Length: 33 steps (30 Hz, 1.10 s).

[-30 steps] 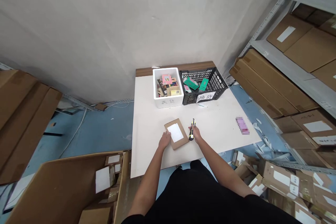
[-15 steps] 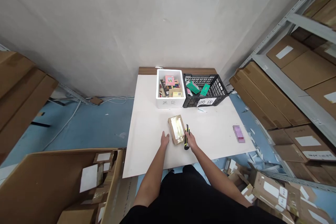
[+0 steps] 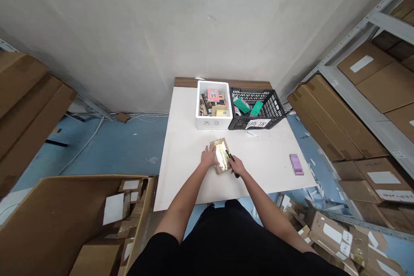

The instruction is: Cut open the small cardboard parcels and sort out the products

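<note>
A small brown cardboard parcel point(image 3: 221, 153) with shiny tape across its top lies on the white table point(image 3: 187, 151). My left hand point(image 3: 208, 155) rests on the parcel's left side with fingers spread, pressing it down. My right hand point(image 3: 237, 166) is closed round a black and yellow utility knife point(image 3: 230, 159), whose tip lies against the parcel's right part.
A white foam box point(image 3: 214, 105) of small packets and a black plastic crate point(image 3: 257, 108) stand at the table's back. A pink object point(image 3: 296, 164) lies at the right edge. An open carton point(image 3: 80, 224) of parcels sits lower left; shelves of cartons point(image 3: 362, 108) line the right.
The parcel was turned over from its white-label side to its taped side. My left hand moved onto it, and my right hand brought the knife's tip against it.
</note>
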{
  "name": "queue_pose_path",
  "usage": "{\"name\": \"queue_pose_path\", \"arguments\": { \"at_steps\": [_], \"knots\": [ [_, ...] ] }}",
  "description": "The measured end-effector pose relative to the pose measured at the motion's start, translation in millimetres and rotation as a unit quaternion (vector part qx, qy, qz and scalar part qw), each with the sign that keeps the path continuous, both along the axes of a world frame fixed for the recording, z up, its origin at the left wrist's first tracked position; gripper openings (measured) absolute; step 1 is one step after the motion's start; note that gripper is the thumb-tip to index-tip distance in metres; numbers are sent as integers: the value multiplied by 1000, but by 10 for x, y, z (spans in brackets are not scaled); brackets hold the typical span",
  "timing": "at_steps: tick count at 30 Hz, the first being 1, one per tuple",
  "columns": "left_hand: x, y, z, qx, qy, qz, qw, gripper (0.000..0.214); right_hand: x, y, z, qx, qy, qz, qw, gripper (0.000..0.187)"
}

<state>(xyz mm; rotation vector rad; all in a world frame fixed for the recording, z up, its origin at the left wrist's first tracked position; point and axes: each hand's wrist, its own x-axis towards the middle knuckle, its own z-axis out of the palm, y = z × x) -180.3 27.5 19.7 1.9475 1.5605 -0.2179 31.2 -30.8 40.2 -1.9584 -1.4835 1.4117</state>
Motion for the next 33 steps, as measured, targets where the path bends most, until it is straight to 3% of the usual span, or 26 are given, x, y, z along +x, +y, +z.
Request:
{"name": "queue_pose_path", "arguments": {
  "at_steps": [6, 11, 17, 22, 27, 30, 33],
  "knots": [
    [224, -181, -93, -17, 9, 45, 999, 123, -289, 549, 101, 52, -206, 88, 973, 29],
    [236, -147, -58, -26, 24, 38, 999, 124, -581, 888, 101, 12, -233, 119, 965, 30],
    [217, -171, -25, -25, 15, 50, 998, 121, -640, 925, 120, -19, -247, 119, 962, 33],
    [156, -197, 29, -24, 25, 54, 998, 122, -583, 735, 221, -73, -266, 125, 953, 33],
    [167, -197, 77, -35, 34, 72, 996, 127, -263, 132, 350, -170, -298, 252, 905, 28],
    [215, -172, 84, -40, 48, 77, 995, 128, -26, -291, 411, -144, -308, 252, 906, 26],
    [228, -150, 90, -36, 57, 68, 995, 130, 157, -550, 455, -138, -297, 228, 917, 22]
  ]
}}
